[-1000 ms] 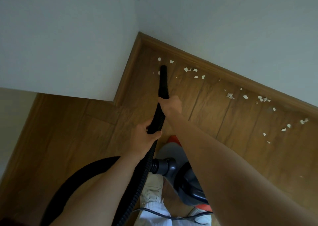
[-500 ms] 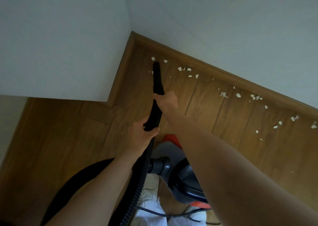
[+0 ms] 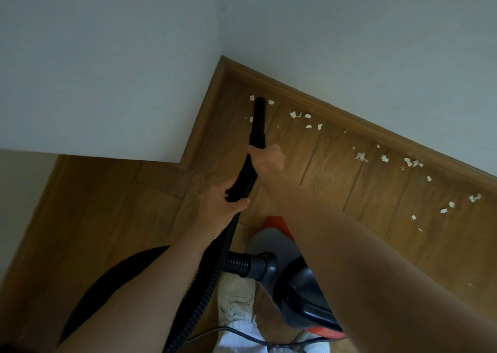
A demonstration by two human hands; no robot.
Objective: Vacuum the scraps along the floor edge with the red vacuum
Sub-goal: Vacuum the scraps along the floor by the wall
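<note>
Both hands hold the black nozzle: the right hand has its grip wrapped round it up front, the left hand clutches it further back. Its tip sits among white scraps in the corner by the skirting board. The red vacuum stands on the floor just beside the person's shoe.

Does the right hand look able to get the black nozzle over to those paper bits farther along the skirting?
Probably yes. The right hand grips the nozzle, and only bare floor lies between its tip and the scraps.
</note>
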